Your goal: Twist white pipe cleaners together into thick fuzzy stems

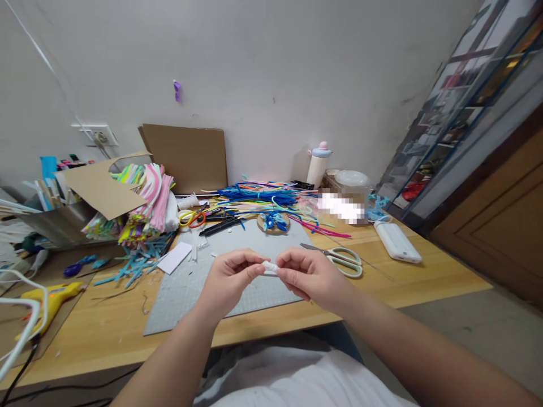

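A small white fuzzy piece (pixel 270 268), like a short bit of pipe cleaner, spans the gap between my fingertips above the grey cutting mat (pixel 178 302). My left hand (pixel 231 277) pinches its left end between thumb and fingers. At its right end, my right hand (pixel 311 277) grips it the same way. Just beyond my right hand lie scissors with pale handles (pixel 350 261). A round wooden disc with blue fuzzy pieces (pixel 274 222) sits at the mat's far side. The middle of the white piece shows; its ends are hidden by my fingers.
Coloured pipe cleaners (pixel 258 195) are heaped along the back. At left are bundled pastel stems (pixel 148 198), cut blue bits (pixel 139 260) and a yellow glue gun (pixel 53 299). A white power bank (pixel 397 242) lies at right, a bottle (pixel 318 167) near the wall.
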Demonstrator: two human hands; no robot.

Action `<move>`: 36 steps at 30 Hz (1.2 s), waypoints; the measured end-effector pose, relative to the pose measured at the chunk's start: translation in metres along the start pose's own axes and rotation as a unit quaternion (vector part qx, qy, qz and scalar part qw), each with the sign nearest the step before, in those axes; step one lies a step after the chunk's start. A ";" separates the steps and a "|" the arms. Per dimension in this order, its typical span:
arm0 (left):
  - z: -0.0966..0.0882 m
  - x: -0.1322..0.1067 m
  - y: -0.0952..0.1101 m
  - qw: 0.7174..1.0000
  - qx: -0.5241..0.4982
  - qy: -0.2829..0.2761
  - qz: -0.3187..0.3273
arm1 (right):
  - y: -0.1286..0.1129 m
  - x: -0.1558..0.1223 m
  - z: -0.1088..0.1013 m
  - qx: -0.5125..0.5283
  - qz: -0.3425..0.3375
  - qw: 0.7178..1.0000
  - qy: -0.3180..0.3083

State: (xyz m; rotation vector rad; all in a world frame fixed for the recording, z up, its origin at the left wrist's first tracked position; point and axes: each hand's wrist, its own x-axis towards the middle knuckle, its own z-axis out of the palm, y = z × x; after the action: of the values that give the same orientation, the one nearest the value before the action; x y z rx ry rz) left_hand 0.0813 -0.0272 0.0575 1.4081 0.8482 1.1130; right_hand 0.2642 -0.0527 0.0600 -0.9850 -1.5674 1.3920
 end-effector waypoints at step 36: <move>-0.008 0.004 0.004 0.998 0.040 -0.050 0.011 | 0.009 0.016 -0.011 0.255 0.233 0.914 -0.213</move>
State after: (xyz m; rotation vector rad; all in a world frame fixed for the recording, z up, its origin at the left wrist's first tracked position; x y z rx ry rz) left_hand 0.0749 -0.0220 0.0619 1.5292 0.8144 1.0254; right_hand 0.2685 -0.0326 0.0532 -0.7835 -1.1712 2.3352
